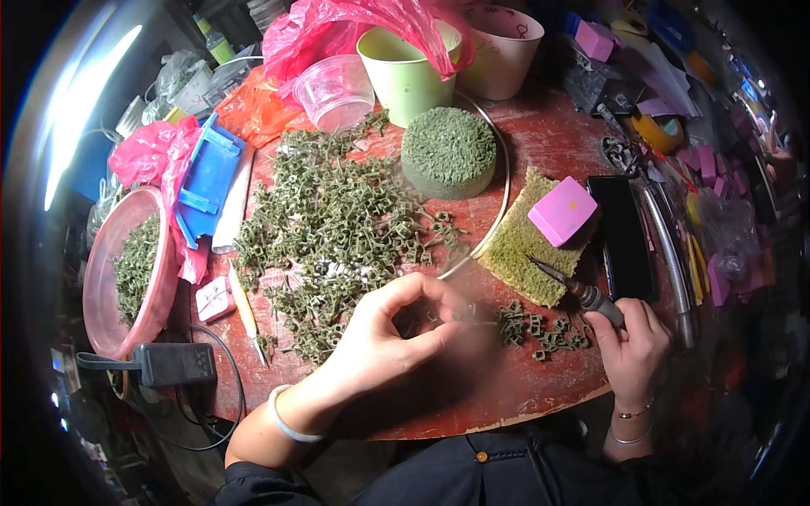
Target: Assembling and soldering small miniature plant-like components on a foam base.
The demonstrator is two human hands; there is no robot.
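Observation:
My left hand (403, 327) is over the front middle of the red table, thumb and forefinger curled toward each other at a pinch. Whatever lies between the fingertips is blurred and too small to name. In my right hand (633, 346) is a grey-handled tool with a dark pointed tip (601, 305), its tip over a worn yellow-green sponge (523, 244). A pink block (563, 211) sits on that sponge. Below it is a small group of green pieces (544, 331), between my hands. A large spread of similar small green pieces (329, 211) covers the table's left middle.
Behind stand a round green foam block (449, 152), a pale green bucket (405, 76) and a whitish bucket (504, 51). A pink bowl (156, 295) of green pieces is at left, near a power bank (177, 364) with a cable. A dark phone (620, 240) lies at right.

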